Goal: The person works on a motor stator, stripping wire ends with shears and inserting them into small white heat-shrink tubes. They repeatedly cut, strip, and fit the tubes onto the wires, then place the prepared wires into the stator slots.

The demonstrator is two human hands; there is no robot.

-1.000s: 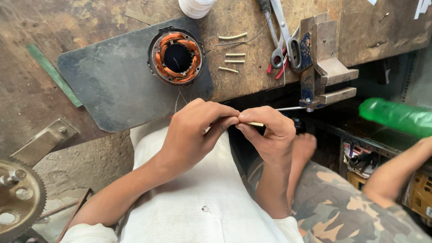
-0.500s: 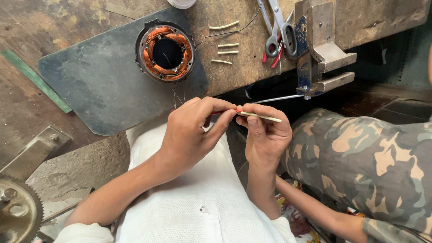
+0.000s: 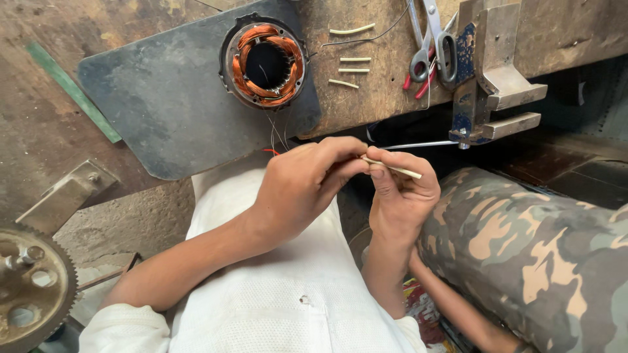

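My left hand (image 3: 304,186) and my right hand (image 3: 400,193) meet in front of my chest, below the bench edge. Between their fingertips they pinch a thin pale sleeve tube (image 3: 399,170) that sticks out to the right of my right thumb. Thin wires run from my hands up toward a motor stator (image 3: 263,62) with copper windings, which sits on a dark metal plate (image 3: 163,104) on the wooden bench. Several more short pale sleeve pieces (image 3: 353,64) lie on the bench right of the stator.
Scissors with red handles (image 3: 428,49) lie beside a blue bench vise (image 3: 487,72) at the bench edge. A toothed gear wheel (image 3: 29,287) is at lower left, a green strip (image 3: 72,91) at far left. Another person in camouflage clothing (image 3: 543,255) crouches at right.
The view shifted so the bench sits higher. The person in camouflage moved further into view at right. My hands keep working the sleeve tube, which now pokes out further right.
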